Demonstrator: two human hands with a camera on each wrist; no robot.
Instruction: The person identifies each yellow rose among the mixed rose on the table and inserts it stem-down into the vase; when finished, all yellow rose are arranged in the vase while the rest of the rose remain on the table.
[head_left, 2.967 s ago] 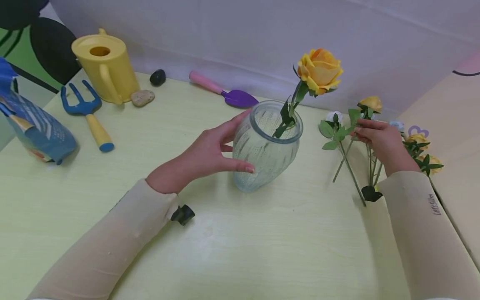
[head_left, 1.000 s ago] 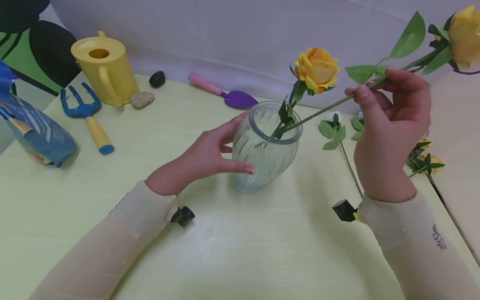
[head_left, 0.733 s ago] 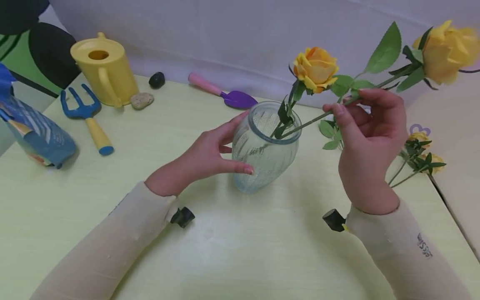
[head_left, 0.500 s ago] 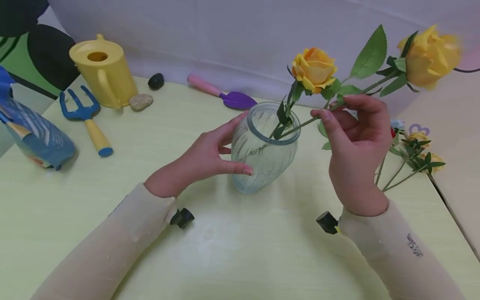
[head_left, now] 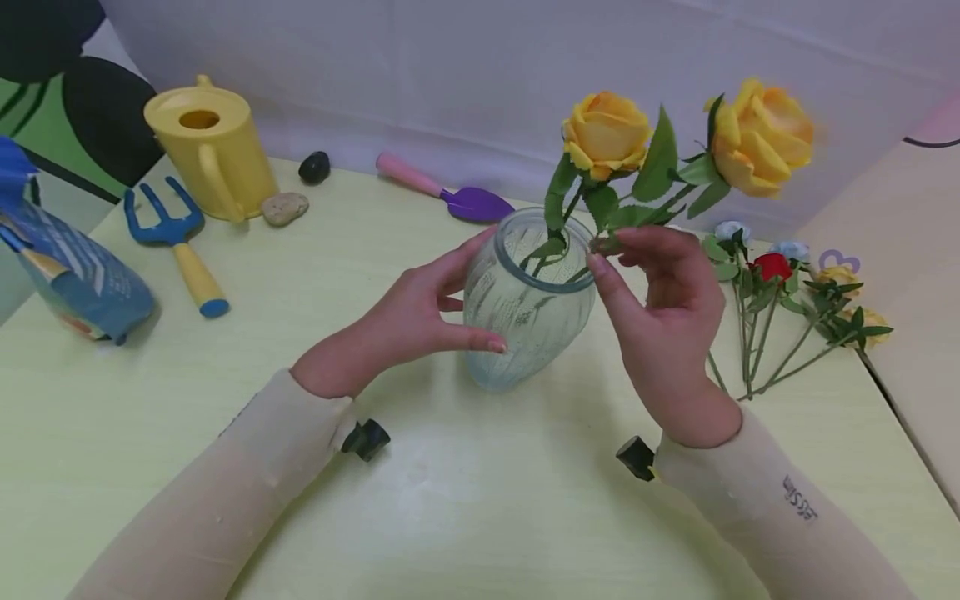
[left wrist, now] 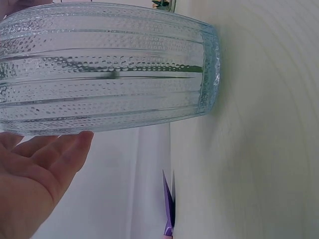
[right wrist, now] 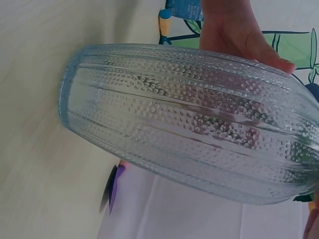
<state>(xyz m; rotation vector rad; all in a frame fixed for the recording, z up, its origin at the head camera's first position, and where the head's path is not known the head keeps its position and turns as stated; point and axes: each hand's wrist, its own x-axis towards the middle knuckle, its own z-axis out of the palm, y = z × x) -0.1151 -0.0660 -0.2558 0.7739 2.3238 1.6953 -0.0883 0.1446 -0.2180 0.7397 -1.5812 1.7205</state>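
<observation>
A clear ribbed glass vase (head_left: pixel 525 321) stands mid-table, tilted slightly right. My left hand (head_left: pixel 450 300) grips its left side, thumb in front and fingers behind the rim. One yellow rose (head_left: pixel 606 135) stands in it. My right hand (head_left: pixel 607 248) pinches the stem of a second yellow rose (head_left: pixel 761 137) just above the rim, with the stem's lower end inside the vase. The left wrist view shows the vase (left wrist: pixel 104 69) against my palm (left wrist: pixel 35 169). In the right wrist view the vase (right wrist: pixel 189 119) fills the frame, with the left hand's fingers (right wrist: pixel 239 30) behind it.
Several loose flowers (head_left: pixel 780 300) lie at the right, near the table's right edge (head_left: pixel 900 400). At the back left are a yellow watering can (head_left: pixel 210 146), a blue hand fork (head_left: pixel 172 233), two stones (head_left: pixel 285 208) and a purple trowel (head_left: pixel 450 187). A blue bag (head_left: pixel 67 267) lies far left.
My right hand lifted a yellow rose from the pile, carried it left and slid its stem down into the vase. The left hand stayed on the vase.
</observation>
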